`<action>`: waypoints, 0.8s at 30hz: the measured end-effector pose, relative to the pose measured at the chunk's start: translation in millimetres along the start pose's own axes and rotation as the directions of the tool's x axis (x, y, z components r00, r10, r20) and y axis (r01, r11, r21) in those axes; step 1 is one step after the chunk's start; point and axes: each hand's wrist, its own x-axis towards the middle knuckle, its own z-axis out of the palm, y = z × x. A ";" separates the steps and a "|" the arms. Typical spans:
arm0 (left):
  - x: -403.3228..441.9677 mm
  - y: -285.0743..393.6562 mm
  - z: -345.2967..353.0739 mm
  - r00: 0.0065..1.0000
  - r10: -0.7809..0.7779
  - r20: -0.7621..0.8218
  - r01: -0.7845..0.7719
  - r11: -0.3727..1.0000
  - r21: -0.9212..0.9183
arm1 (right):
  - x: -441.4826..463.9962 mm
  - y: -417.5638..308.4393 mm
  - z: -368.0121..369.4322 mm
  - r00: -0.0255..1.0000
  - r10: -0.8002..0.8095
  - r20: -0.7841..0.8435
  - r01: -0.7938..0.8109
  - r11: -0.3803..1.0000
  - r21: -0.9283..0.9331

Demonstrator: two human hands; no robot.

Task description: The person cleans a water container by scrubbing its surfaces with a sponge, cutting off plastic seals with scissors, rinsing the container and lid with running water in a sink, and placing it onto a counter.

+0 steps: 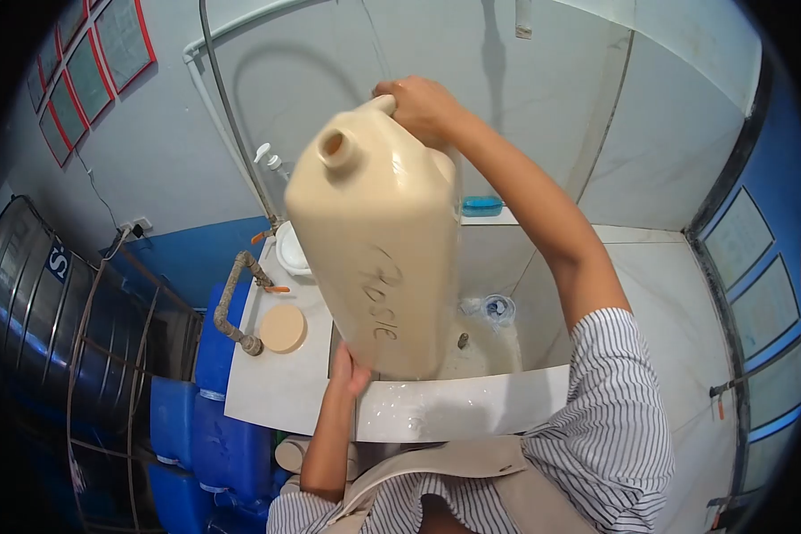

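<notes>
A large cream plastic jerrycan point(374, 240) with dark handwriting on its side is held up over the sink, slightly tilted. Its uncapped mouth point(334, 151) faces up toward me. My right hand point(418, 107) is closed around the handle at the top. Low on the can, my left hand point(351, 374) presses against the bottom edge and supports it; its fingers are partly hidden behind the can. Below and to the right lies the sink basin point(543, 311), with a small clear cup-like item point(498, 309) in it.
A round beige lid point(283, 328) lies on the white counter point(267, 383), near a pipe with orange-handled taps point(278, 289). Behind stand a white tub point(289, 249) and a pump bottle point(273, 161). A blue brush point(482, 206) rests on the ledge. Blue containers point(231, 445) are at lower left.
</notes>
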 end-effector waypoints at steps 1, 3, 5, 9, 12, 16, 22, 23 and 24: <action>-19.6 0.5 0.0 0.999 -0.041 -0.003 0.041 0.999 -0.032 | 6.2 1.7 4.8 0.964 0.147 0.223 -0.125 0.986 -0.109; -73.6 20.0 0.4 0.999 -0.039 -0.038 0.037 0.998 -0.053 | 7.3 -1.2 14.9 0.856 0.346 0.383 -0.274 0.934 -0.230; -113.7 77.5 3.5 0.993 0.091 -0.077 -0.091 0.996 0.011 | 9.8 -8.5 13.0 0.867 0.387 0.314 -0.341 0.920 -0.192; -140.2 133.1 37.0 0.909 0.405 -0.101 -0.381 0.903 0.198 | 14.0 -2.7 8.7 0.898 0.422 0.126 -0.423 0.906 -0.020; -107.5 79.6 15.5 0.926 0.343 -0.159 -0.310 0.929 0.202 | 12.3 -1.1 14.6 0.898 0.422 0.126 -0.420 0.907 -0.043; -123.9 63.7 -3.7 0.979 0.111 -0.172 -0.095 0.991 0.098 | 2.6 -5.2 39.0 0.757 0.479 0.444 -0.392 0.877 -0.277; -140.4 130.0 13.2 0.935 0.345 -0.087 -0.321 0.923 0.211 | 18.1 -25.9 12.9 0.864 0.476 0.162 -0.480 0.877 -0.021; -121.3 109.4 6.2 0.921 0.360 -0.152 -0.320 0.918 0.233 | 20.2 -27.3 8.3 0.841 0.501 0.202 -0.501 0.864 -0.057; -106.2 91.7 -0.3 0.901 0.376 -0.215 -0.320 0.912 0.256 | 18.7 -21.3 18.0 0.839 0.504 0.206 -0.505 0.862 -0.053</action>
